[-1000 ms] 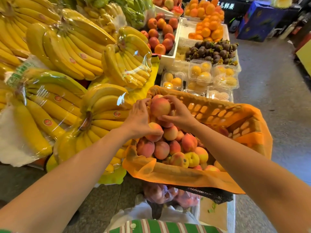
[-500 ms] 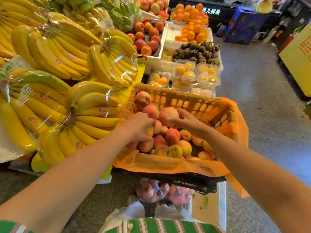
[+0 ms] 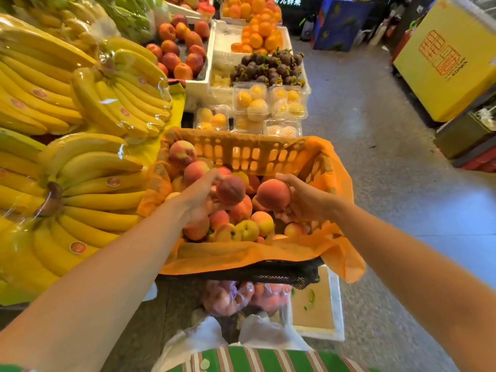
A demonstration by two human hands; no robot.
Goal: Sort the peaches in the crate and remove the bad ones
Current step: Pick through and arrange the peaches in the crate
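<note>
Newly aloft — dark peach (image 3: 230,189) in left hand (image 3: 197,196) grip, paler peach (image 3: 273,194) in right hand (image 3: 303,201)

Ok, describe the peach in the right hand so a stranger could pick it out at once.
Find the orange-lined crate beside the banana bunches. Over its pile of peaches two hands each hold one fruit; take the one in the right hand, on the aisle side. This right-hand peach is lighter, orange-pink, while the darker peach in the left hand is deep red.
</note>
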